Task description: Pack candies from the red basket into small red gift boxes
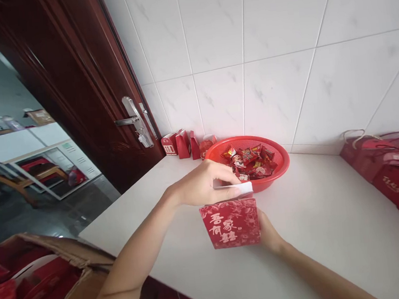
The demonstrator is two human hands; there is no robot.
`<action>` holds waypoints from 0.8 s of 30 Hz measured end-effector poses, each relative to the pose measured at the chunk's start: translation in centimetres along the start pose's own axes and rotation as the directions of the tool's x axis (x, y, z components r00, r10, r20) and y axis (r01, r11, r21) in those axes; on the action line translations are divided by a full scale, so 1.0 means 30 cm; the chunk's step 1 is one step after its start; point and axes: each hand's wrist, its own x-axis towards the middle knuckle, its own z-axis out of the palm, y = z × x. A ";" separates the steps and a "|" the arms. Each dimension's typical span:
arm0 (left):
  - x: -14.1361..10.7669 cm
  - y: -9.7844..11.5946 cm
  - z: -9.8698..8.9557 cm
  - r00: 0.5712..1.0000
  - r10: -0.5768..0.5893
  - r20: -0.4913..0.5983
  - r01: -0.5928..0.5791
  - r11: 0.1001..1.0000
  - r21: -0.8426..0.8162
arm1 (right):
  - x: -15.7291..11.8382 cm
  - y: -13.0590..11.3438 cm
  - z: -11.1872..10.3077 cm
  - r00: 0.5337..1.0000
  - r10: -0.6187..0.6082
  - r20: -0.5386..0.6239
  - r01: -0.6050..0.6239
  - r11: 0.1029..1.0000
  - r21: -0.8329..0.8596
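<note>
A red gift box (pixel 231 226) with pale Chinese characters on its front is held over the white table. My left hand (pixel 208 181) pinches its white-edged flap (pixel 243 188) between thumb and fingers at the top. Around the box's right side wraps my right hand (pixel 269 230), its fingertips hidden behind the box. Just beyond both hands stands a red plastic basket (pixel 281 167) with several wrapped candies (pixel 252 161) in it.
Several small red boxes (pixel 183 144) line the wall by the wooden door (pixel 83 76). Red gift bags (pixel 392 173) with handles stand along the table's right side. An open cardboard box (pixel 71 298) of red items sits low at left, past the table (pixel 320 232) edge.
</note>
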 end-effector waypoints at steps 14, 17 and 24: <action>-0.034 -0.043 0.047 0.999 0.033 -0.029 -0.031 0.998 0.058 | -0.051 -0.010 -0.075 0.975 0.097 0.201 -0.106 0.994 0.031; -0.025 -0.051 0.077 0.998 0.050 0.045 -0.044 0.991 -0.127 | -0.047 0.001 -0.063 0.983 0.111 0.147 -0.111 0.994 -0.008; -0.006 -0.084 0.125 0.985 -0.005 0.171 0.070 0.925 -0.374 | -0.053 -0.009 -0.057 0.999 0.035 -0.015 -0.038 0.976 -0.216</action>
